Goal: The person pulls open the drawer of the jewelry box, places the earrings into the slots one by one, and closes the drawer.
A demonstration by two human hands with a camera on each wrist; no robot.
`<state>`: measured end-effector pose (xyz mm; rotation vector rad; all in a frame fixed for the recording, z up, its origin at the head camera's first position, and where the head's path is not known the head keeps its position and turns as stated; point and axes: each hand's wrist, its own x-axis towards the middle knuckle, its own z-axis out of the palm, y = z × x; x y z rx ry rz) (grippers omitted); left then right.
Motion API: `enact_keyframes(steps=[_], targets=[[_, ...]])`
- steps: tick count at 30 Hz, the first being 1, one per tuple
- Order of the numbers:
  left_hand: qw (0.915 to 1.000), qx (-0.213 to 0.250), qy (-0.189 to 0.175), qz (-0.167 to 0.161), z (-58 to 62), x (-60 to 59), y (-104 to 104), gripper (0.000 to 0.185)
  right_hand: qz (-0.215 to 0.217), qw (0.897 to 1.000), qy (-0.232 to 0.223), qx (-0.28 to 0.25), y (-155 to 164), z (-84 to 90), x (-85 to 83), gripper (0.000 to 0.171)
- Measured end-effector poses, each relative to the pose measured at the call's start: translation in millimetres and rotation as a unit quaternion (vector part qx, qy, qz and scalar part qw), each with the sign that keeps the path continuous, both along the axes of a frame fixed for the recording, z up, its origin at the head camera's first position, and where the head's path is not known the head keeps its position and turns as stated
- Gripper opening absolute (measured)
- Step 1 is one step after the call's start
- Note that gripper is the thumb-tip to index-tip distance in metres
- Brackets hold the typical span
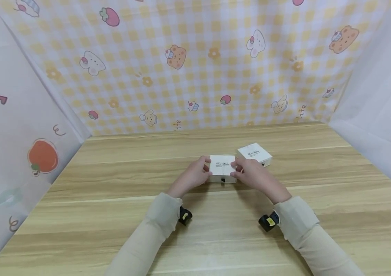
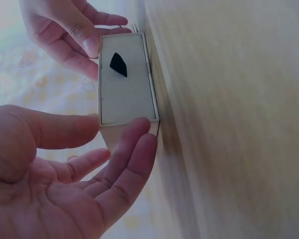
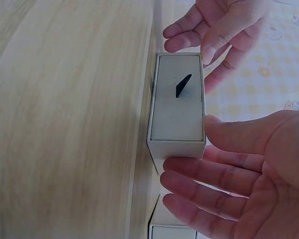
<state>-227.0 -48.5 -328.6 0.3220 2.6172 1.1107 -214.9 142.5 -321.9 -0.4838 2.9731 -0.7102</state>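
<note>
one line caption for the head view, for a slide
Both hands grip a white box on a wooden table.

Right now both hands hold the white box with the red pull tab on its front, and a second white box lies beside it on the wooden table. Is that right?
Not quite: the pull tab is black, not red, as the right wrist view shows. The rest holds: the left hand and right hand hold the white box, with the second white box beside it on the wooden table.

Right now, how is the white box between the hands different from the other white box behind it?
The near box is held by the left hand and right hand; the far box lies untouched. The near box sits square to the camera; the far box is turned at an angle. Both are white with dark script on top.
</note>
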Motion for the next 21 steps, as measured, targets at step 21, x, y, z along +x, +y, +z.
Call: enact_keyframes(steps=[21], targets=[[0.9998, 0.008, -0.006, 0.016, 1.0, 8.4, -5.9, 0.044, 0.016, 0.999, -0.025, -0.024, -4.5, -0.7, 0.8, 0.036]])
